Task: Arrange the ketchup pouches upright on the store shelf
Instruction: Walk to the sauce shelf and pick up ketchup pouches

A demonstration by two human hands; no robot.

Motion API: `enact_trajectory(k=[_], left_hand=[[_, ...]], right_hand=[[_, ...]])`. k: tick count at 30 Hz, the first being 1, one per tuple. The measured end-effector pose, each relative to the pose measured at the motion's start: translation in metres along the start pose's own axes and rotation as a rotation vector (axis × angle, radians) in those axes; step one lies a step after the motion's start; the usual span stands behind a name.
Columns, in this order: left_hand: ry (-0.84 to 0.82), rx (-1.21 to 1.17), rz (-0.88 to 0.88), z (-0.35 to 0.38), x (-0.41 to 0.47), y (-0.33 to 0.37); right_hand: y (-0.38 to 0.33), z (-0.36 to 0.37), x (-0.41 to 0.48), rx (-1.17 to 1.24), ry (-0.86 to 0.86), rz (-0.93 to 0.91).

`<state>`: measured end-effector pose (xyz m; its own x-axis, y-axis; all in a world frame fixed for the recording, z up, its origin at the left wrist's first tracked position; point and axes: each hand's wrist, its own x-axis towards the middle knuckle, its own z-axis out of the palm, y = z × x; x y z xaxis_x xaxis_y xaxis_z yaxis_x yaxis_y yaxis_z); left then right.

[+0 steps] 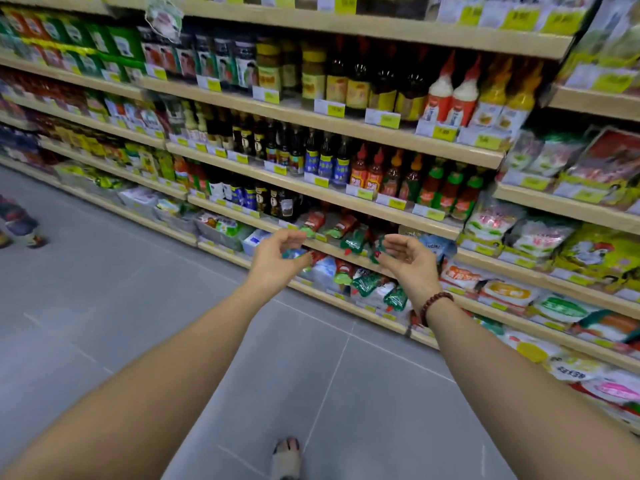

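1. Reaching forward with both bare arms, nearly straight, toward the store shelf (330, 248).
2. Holding the left hand (277, 256) palm inward, with loosely curved fingers about half spread, gripping nothing.
3. Mirroring that with the right hand (407, 258): palm facing the left one, fingers relaxed, nothing in it, and a bead bracelet (437, 305) at the wrist.
4. Hovering with both hands just before the front edge of the second-lowest shelf; too blurred to tell whether any fingertip touches the goods.
5. Standing on a grey tiled floor (311, 358) in a shop aisle, with one sandalled foot (285, 457) at the bottom edge of the view; facing tiers of pale wooden shelving, with sauce bottles (367, 174) on the tier above.
6. Looking at ketchup pouches (346, 224) toppled along that shelf's front edge, between the two hands: lying flat or tilted rather than upright, long axes running roughly back to front, green cap ends toward the aisle and down-left, some reaching over the edge.
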<state>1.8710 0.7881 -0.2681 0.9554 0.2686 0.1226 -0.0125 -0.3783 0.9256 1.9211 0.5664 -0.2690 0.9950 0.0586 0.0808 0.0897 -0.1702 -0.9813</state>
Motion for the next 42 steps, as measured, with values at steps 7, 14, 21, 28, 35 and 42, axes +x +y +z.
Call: enact_trajectory(k=[7,14,21,28,35,42], left_hand=[[-0.087,0.015,-0.051,-0.018,0.154,-0.051],[-0.157,0.024,-0.117,-0.01,0.261,-0.097],[-0.177,0.051,-0.186,-0.008,0.342,-0.132],[-0.259,0.041,-0.199,-0.014,0.403,-0.182],[-0.432,0.1,-0.141,-0.003,0.46,-0.26],[-0.459,-0.004,-0.155,0.033,0.478,-0.358]], right_hand=[[0.02,0.068,0.131,-0.05,0.033,0.075],[0.055,0.105,0.225,-0.059,0.053,0.167],[0.094,0.148,0.301,-0.018,0.052,0.24],[0.129,0.194,0.338,-0.024,0.104,0.297],[0.193,0.247,0.366,-0.028,0.187,0.358],[0.279,0.278,0.391,-0.094,0.155,0.307]])
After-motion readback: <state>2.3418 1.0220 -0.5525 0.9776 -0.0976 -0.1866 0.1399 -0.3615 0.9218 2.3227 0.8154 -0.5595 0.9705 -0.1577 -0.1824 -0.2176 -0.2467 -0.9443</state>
